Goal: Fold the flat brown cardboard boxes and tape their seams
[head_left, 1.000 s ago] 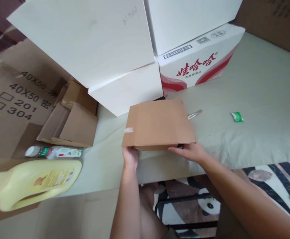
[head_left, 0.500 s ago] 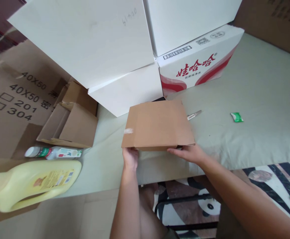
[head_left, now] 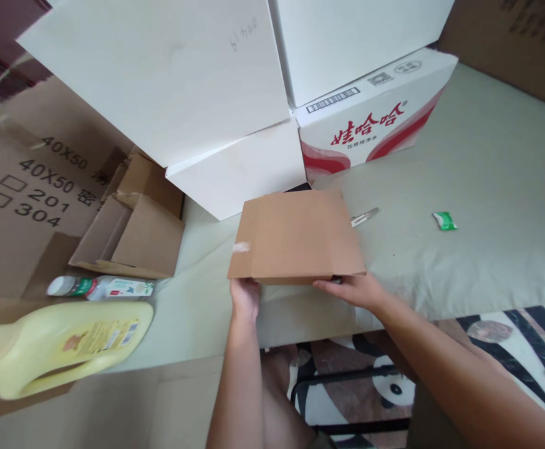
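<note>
A flat brown cardboard box (head_left: 295, 236) with a scrap of white tape on its left side rests on the pale green surface (head_left: 478, 206) near its front edge. My left hand (head_left: 245, 297) grips the box's near left corner from below, its fingers tucked under the cardboard. My right hand (head_left: 353, 290) holds the near right edge, fingers reaching under it. A dark object peeks out behind the box's far edge.
Large white cartons (head_left: 169, 81) and a red-and-white printed carton (head_left: 375, 118) stand behind. An open small cardboard box (head_left: 132, 231), a lying plastic bottle (head_left: 99, 287) and a yellow jug (head_left: 62, 346) are at the left. A metal blade (head_left: 365, 216) and a green packet (head_left: 444, 220) lie to the right.
Almost nothing: the box and both hands have held their place, with only a slight shift of the view.
</note>
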`<act>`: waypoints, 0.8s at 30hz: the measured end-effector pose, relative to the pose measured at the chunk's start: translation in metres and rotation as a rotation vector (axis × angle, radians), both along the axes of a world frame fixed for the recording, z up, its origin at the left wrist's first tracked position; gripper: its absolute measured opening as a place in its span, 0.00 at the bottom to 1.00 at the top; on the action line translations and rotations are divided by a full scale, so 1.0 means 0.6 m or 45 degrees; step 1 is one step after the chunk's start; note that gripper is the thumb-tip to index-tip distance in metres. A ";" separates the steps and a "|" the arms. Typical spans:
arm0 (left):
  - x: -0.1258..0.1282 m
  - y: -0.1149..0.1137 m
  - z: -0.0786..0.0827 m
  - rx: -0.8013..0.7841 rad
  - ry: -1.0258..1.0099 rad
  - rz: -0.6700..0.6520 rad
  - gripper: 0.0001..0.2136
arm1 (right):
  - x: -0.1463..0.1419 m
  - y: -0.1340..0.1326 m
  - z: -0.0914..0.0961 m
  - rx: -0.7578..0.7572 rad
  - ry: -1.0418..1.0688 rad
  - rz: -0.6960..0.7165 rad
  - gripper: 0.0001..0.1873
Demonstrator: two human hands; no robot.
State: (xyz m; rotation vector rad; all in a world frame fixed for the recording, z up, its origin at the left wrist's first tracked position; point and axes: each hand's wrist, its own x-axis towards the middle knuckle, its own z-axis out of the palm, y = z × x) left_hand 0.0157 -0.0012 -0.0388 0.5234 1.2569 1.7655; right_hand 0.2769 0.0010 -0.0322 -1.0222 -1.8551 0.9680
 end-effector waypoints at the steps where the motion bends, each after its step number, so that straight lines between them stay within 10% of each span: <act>1: 0.001 0.000 0.001 -0.004 -0.015 0.006 0.25 | 0.000 0.000 0.000 0.009 0.008 -0.003 0.12; 24: -0.003 -0.003 -0.001 -0.017 -0.027 -0.017 0.25 | 0.001 -0.002 0.006 0.043 -0.001 -0.001 0.12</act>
